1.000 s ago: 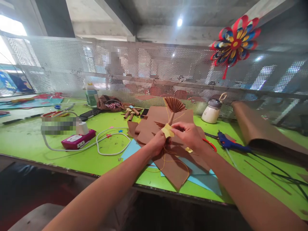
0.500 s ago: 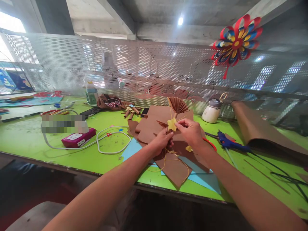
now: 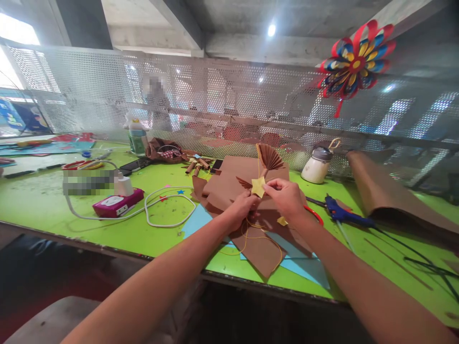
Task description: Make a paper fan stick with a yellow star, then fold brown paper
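A yellow paper star [image 3: 258, 187] is held up in front of a brown pleated paper fan [image 3: 270, 157]. My left hand [image 3: 244, 209] is closed at the star's lower left edge; its fingertips are partly hidden. With thumb and forefinger, my right hand [image 3: 286, 195] pinches the star's right side. Yellow string [image 3: 263, 237] runs up along the fan and loops below my left hand. Under both hands lie brown paper sheets [image 3: 260, 258] over light blue paper [image 3: 308, 272]. A small yellow paper piece [image 3: 282, 221] rests by my right wrist.
To the right are a blue glue gun [image 3: 346, 213], red-handled scissors [image 3: 314, 215], a white bottle [image 3: 316, 165] and rolled brown paper [image 3: 394, 191]. A magenta power strip [image 3: 118, 203] with a white cord [image 3: 170, 224] lies left. A perforated screen [image 3: 215, 105] stands behind the green table [image 3: 161, 243].
The star and fan have shifted very slightly right in the picture, and the star faces the camera a little more. Both hands keep about the same hold.
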Motion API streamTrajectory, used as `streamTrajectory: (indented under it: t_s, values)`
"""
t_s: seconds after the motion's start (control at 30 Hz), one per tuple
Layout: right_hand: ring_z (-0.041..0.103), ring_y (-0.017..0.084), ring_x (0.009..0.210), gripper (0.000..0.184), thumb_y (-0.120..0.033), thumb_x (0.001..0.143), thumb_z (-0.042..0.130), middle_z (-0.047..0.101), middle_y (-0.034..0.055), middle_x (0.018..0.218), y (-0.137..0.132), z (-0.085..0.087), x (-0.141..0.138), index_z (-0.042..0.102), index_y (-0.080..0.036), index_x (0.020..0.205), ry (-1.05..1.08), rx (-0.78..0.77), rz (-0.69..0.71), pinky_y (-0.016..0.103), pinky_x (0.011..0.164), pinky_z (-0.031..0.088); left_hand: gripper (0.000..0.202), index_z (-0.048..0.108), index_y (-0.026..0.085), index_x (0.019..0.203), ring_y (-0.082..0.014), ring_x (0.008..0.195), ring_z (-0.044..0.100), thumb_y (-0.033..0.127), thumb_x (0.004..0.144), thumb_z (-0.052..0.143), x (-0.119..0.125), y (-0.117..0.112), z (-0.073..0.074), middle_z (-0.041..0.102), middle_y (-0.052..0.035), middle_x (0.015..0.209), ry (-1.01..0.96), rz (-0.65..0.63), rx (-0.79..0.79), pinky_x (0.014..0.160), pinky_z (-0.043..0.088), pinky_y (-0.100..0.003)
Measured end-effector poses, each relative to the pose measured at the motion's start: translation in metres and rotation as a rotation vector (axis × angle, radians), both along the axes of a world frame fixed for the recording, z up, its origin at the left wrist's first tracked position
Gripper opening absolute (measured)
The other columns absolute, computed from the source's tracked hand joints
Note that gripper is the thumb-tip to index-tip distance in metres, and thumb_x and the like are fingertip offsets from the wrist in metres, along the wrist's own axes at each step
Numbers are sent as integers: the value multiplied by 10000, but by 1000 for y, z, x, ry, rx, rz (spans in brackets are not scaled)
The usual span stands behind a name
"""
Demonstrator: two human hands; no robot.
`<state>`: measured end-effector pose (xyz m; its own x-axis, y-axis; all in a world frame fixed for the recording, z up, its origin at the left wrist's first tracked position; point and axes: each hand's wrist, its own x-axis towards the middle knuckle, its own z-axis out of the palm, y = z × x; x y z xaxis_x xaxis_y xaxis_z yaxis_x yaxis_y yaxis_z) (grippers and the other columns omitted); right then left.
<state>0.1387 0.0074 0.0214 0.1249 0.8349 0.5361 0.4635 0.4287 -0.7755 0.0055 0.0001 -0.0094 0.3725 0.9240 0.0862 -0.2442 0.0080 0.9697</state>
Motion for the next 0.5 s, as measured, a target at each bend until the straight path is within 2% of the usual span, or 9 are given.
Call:
streamTrajectory:
  t_s: [0.17,0.37,0.5]
  values:
    - [600,167,529,166,-322,660,625,665,38,558,-4,2,-1,648,-165,608,10,-8,-28,253,523,437,141,416,190,707,-72,416,398,294,707,512,-1,0,2,324,71,495,-32,-57,-81,425,299,-179]
    - [604,172,529,173,-324,662,628,667,44,564,-2,-3,0,640,-161,605,48,-21,-6,263,529,447,380,446,192,767,-68,410,388,567,765,506,-2,1,2,332,75,497,18,-34,-55,413,285,-172]
    - [610,180,547,172,-324,662,629,669,48,576,0,-5,0,643,-161,608,49,-28,-2,274,549,455,393,444,184,763,-65,418,399,574,785,486,-2,3,-2,342,72,508,32,-28,-36,410,284,-168]
